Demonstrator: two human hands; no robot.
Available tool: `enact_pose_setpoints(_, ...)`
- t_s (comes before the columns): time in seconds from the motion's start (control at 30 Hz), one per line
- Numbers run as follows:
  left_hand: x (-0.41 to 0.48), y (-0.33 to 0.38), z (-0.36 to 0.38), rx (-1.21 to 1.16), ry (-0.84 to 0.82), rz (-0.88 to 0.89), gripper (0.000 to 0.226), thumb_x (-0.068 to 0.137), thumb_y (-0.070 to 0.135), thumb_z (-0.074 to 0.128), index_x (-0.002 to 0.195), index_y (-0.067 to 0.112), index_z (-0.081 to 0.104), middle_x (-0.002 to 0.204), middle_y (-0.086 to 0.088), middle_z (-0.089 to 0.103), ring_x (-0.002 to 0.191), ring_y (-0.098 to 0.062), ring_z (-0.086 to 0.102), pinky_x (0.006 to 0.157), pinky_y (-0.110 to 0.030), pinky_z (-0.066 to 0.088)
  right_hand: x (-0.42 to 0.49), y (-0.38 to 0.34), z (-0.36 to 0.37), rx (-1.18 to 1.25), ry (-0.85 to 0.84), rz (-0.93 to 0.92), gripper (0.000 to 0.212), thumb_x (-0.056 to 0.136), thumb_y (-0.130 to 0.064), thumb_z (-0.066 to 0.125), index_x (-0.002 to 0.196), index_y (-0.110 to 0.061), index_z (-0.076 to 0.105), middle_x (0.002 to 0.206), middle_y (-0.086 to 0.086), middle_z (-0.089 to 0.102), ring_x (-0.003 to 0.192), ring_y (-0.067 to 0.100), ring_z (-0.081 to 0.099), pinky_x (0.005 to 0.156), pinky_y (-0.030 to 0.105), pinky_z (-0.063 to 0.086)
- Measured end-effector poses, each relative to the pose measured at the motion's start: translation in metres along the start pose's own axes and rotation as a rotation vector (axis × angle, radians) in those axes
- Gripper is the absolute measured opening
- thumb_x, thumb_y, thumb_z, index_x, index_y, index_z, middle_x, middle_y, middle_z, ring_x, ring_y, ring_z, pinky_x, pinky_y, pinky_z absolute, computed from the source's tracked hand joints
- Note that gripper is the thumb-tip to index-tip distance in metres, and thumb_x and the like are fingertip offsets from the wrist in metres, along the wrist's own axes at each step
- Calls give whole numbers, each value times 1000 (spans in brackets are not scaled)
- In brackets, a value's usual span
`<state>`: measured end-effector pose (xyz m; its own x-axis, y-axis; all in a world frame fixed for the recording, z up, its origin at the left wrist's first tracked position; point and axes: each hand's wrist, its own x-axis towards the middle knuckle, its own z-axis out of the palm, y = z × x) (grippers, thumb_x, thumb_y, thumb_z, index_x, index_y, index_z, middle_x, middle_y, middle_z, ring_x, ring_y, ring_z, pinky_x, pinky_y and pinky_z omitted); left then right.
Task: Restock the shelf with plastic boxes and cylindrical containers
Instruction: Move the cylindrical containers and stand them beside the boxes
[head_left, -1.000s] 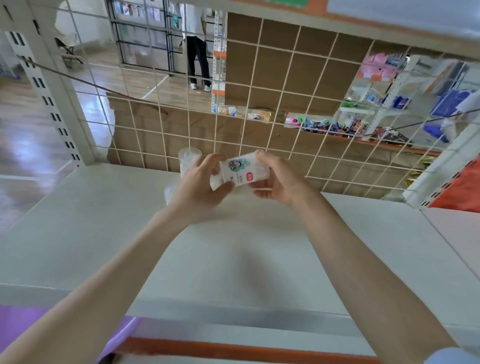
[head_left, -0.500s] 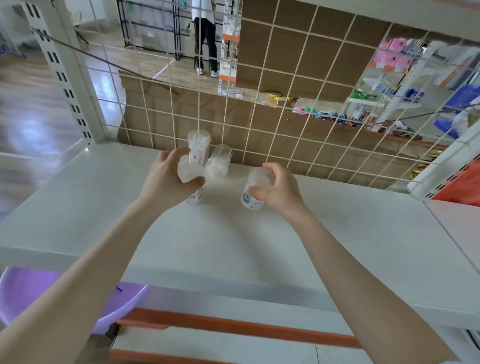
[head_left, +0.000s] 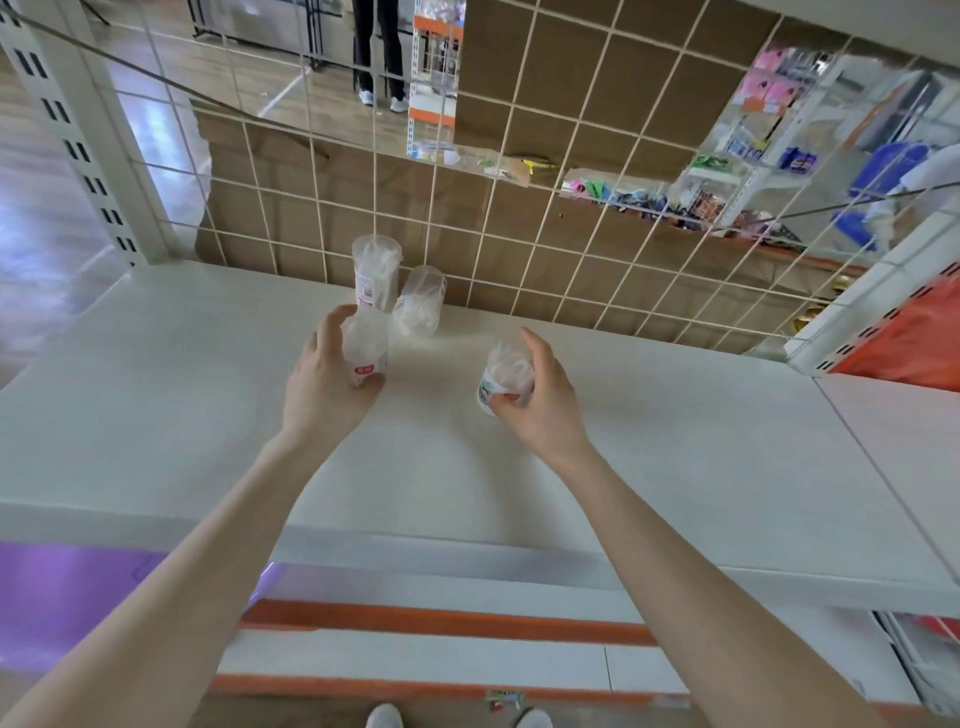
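On the white shelf (head_left: 675, 441) stand several clear cylindrical containers with white contents. My left hand (head_left: 324, 389) grips one with a red label (head_left: 366, 351), upright on the shelf. My right hand (head_left: 540, 395) grips another container (head_left: 501, 376), which has a coloured label, a little to the right. Two more stand behind the left one by the wire grid: a taller one (head_left: 375, 273) and a shorter one (head_left: 420, 301). No plastic boxes are in view.
A white wire grid (head_left: 545, 208) backed with brown cardboard closes the shelf's rear. A perforated upright (head_left: 78, 130) stands at the left. Below lie a purple tub (head_left: 62, 597) and orange-edged lower shelves (head_left: 441, 623). A person stands (head_left: 379, 47) far behind the grid.
One second ago both hands held one container together, lying sideways in the air. Now each hand holds a separate upright container on the shelf, and the hands have drawn apart.
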<state>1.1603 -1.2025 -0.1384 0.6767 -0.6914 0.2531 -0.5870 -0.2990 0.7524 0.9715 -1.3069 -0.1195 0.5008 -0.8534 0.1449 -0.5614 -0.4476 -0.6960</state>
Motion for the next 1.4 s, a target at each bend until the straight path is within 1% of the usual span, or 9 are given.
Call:
enact_pose_setpoints(0.3,-28,27,10,-2,-107,20,70,73,24,73,132,26,35,113,-12,60,90,-36,57,68,-35,45,-10,11,-19,47,-18,13,78,75,-19,72,141,-18,31,124,10,53,112,27,51,86,27,39)
enact_pose_setpoints(0.47,-69,65,34,-8,-169,56,69,75,31,71,132,28,34,105,-6,59,78,-27,53,66,-30,38,-46,42,-62,142,7,45,78,74,-20,72,139,-22,29,123,-2,51,109,23,54,90,33,44)
enact_pose_setpoints(0.67,-127,133,75,-34,-242,104,69,73,32,72,129,34,34,112,-1,57,80,-23,54,72,-33,46,-106,95,-140,115,71,57,63,76,-20,70,130,-23,36,108,1,54,72,3,53,74,26,40)
enact_pose_setpoints(0.83,-185,193,114,-40,-279,205,66,73,35,71,128,35,33,110,1,55,90,-25,56,75,-34,46,-157,139,-204,81,140,49,65,76,-22,72,131,-20,37,107,1,54,77,16,55,81,36,47)
enact_pose_setpoints(0.97,-226,233,140,-70,-304,269,67,71,31,73,125,36,33,102,2,52,90,-25,54,72,-31,42,-194,176,-246,41,207,63,66,76,-24,71,131,-19,35,101,-1,52,70,10,53,74,29,42)
enact_pose_setpoints(1.07,-249,263,161,-88,-353,304,71,69,28,74,127,33,35,111,-4,57,94,-27,55,76,-31,42,-219,201,-276,34,247,88,67,76,-23,72,132,-18,35,105,1,53,65,-3,51,67,24,39)
enact_pose_setpoints(1.2,-271,302,189,-100,-417,366,71,70,29,74,130,29,35,120,-5,55,102,-27,55,81,-31,41,-243,227,-312,51,322,114,66,75,-18,72,131,-13,36,114,7,54,71,3,53,64,23,38)
enact_pose_setpoints(1.27,-277,319,202,-103,-439,413,71,71,29,74,131,26,36,125,-4,53,104,-26,54,82,-30,40,-251,238,-327,56,366,142,66,75,-16,72,130,-14,37,115,9,53,82,16,53,69,28,43)
enact_pose_setpoints(1.4,-282,347,228,-99,-451,483,70,72,27,73,132,20,38,131,-4,47,110,-24,50,82,-27,35,-259,259,-349,58,457,184,63,74,-15,71,129,-14,40,117,7,50,102,24,50,77,36,47)
